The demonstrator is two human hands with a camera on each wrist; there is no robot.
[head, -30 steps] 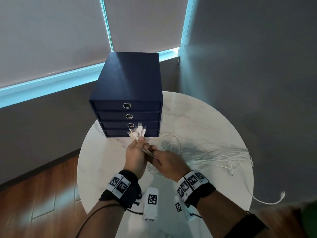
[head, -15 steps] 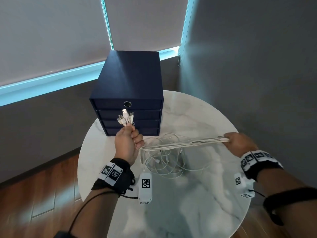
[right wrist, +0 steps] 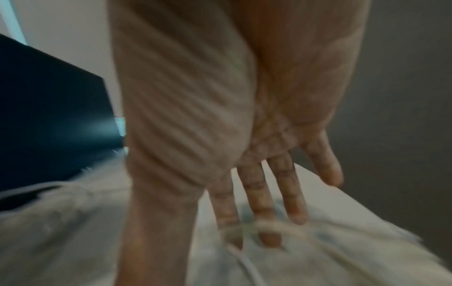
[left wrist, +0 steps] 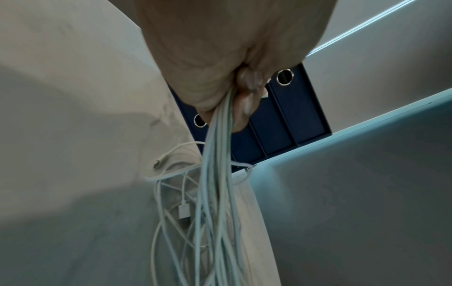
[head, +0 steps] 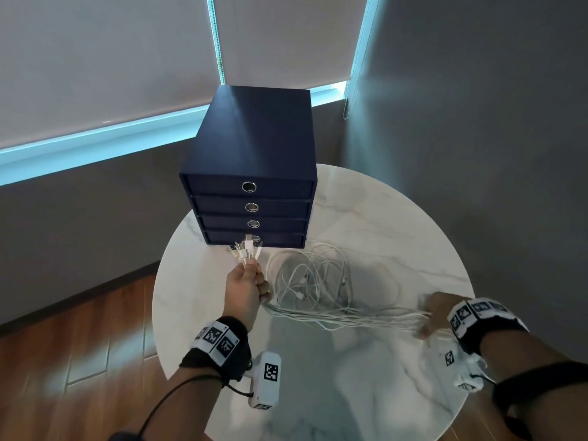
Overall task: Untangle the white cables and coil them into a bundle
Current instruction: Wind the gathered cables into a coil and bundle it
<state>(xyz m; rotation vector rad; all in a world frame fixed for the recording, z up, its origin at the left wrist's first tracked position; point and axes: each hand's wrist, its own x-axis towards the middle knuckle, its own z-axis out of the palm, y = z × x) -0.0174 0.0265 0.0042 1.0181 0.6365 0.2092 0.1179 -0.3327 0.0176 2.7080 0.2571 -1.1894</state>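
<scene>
Nearest, the right hand (head: 436, 316) has straight, spread fingers (right wrist: 259, 203) combing the thin white cables (head: 343, 316) stretched over the round white marble table (head: 397, 224). The left hand (head: 245, 288) clenches their plug ends. Slack loops lie before the navy 4-drawer box (head: 254, 148).

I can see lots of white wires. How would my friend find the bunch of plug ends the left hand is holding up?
Find the dark blue drawer box at the back of the round marble table. Just in front of its bottom drawer, the left hand grips the white cables. The plug ends fan up out of that fist, unlike the loose loops lying flat on the table.
</scene>
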